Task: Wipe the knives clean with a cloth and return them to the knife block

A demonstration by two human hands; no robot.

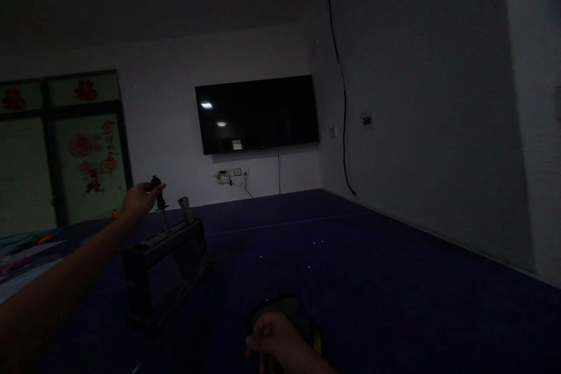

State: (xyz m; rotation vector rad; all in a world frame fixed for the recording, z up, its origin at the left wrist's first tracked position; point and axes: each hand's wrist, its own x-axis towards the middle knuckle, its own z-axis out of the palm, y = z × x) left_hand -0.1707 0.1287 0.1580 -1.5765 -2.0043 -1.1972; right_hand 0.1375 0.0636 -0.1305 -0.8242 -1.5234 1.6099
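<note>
Where the left grip (138, 198) pinches, the tool (160, 199) (tilted) extends below.

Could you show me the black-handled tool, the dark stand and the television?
Black-handled tool (160, 200): head camera view, on its handle.
Dark stand (175, 241): head camera view, on its top rail.
Television (259, 117): head camera view, mid-screen.

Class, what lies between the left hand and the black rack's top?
In the head view: the lower part of a dark handle and its thin shaft.
</note>
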